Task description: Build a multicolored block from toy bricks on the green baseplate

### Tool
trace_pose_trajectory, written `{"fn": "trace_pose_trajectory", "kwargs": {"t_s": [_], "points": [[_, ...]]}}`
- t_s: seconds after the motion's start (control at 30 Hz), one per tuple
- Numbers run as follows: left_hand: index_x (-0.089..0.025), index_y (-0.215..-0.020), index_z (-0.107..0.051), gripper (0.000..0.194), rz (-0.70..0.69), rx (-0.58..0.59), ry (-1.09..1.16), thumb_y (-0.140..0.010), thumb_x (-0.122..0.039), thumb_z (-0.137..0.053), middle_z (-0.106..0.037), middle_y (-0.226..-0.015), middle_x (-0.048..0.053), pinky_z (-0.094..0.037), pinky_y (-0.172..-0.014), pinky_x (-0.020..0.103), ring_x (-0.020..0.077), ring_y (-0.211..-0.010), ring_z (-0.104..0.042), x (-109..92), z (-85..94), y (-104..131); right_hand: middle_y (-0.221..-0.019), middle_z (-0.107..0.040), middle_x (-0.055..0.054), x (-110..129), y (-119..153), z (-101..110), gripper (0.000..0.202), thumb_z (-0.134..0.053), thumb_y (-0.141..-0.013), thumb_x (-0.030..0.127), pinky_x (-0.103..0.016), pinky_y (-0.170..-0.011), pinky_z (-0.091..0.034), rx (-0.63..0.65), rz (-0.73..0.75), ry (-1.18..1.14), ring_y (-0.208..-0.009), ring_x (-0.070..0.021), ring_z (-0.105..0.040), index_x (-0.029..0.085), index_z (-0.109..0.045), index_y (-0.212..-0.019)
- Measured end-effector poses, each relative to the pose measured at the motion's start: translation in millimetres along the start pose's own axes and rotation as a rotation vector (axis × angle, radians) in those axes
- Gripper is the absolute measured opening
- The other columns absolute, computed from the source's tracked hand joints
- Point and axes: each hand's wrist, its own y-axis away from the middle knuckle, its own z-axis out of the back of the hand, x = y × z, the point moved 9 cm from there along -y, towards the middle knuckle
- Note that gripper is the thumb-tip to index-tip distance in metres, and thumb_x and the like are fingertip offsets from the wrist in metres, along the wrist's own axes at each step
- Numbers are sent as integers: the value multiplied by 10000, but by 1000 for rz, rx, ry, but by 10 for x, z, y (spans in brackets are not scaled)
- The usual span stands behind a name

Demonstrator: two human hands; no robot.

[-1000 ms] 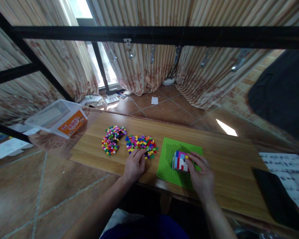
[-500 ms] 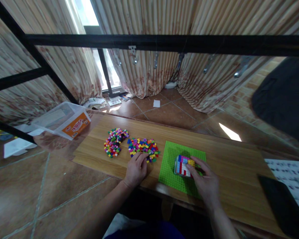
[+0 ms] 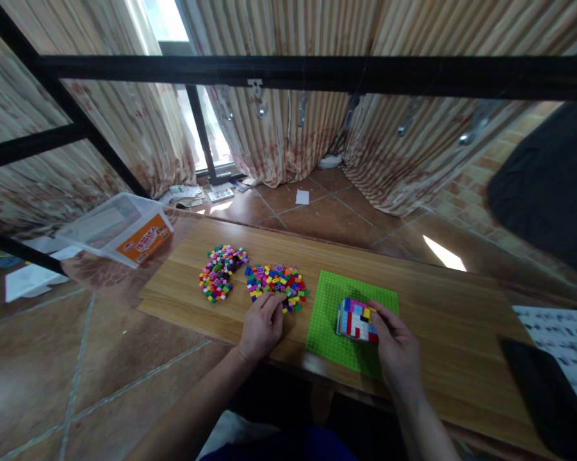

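A small block model point(image 3: 355, 320) made of red, white, blue, pink and yellow toy bricks sits on the green studded baseplate point(image 3: 333, 349). My right hand point(image 3: 398, 342) is closed at the model's right edge, with thumb and fingertips against it. Left of the baseplate lies a loose pile of colourful toy bricks point(image 3: 278, 282). My left hand point(image 3: 263, 325) rests at the near side of this pile with its fingers curled together. Whatever is between those fingertips is hidden. Farther left is a second, curved pile of small bricks point(image 3: 216, 272).
The wooden table point(image 3: 451, 320) carries all this. A clear plastic bin with an orange label point(image 3: 146, 240) stands beyond its left end. At the right lie a dark flat object point(image 3: 542, 384) and a printed sheet point(image 3: 557, 339). A black metal bar point(image 3: 288, 73) crosses before the curtains.
My right thumb and fingers have drawn back slightly to the right, uncovering more of the model's top, where a black brick now shows. My left hand stays at the pile.
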Motion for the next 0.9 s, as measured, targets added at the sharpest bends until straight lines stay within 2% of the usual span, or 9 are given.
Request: {"fn": "trace_pose_trajectory", "kwargs": {"t_s": [0.17, 0.5, 0.6, 0.73, 0.9], "points": [[-188, -1025, -625, 184, -2, 0, 1, -906, -147, -490, -663, -959, 69, -569, -804, 304, 170, -884, -646, -18, 13, -8, -990, -736, -95, 39, 5, -30, 437, -672, -768, 473, -315, -635, -541, 8, 14, -29, -717, -183, -670, 183, -694, -1093], [-183, -1025, -624, 185, -11, -5, 7, -908, -139, -487, -667, -973, 74, -564, -814, 303, 172, -902, -643, -33, 23, -18, -1027, -722, -82, 3, 17, -20, 474, -718, -718, 477, -321, -676, -538, -25, -49, -104, -723, -170, -660, 191, -691, -1094], [-183, -1026, -626, 188, -14, -11, 2, -905, -134, -490, -665, -966, 69, -561, -819, 296, 168, -899, -639, -37, 28, -17, -1102, -697, -94, 56, 39, 61, 440, -694, -740, 477, -372, -790, -528, -49, 40, -1, -867, -206, -666, 198, -695, -1080], [-182, -1029, -625, 188, -17, -14, 5, -904, -132, -493, -659, -956, 64, -559, -813, 289, 160, -884, -635, -40, 26, -16, -1167, -654, -104, 232, 99, 79, 384, -679, -750, 475, -451, -977, -435, -33, 212, 181, -1082, -245, -598, 201, -706, -1018], [-180, -1025, -625, 183, -6, -2, 8, -904, -132, -496, -659, -958, 67, -558, -804, 292, 163, -880, -633, -31, 17, -18, -1155, -636, -118, 441, 152, -5, 359, -628, -776, 490, -477, -999, -405, -38, 350, 355, -1085, -252, -577, 196, -717, -963]]}}
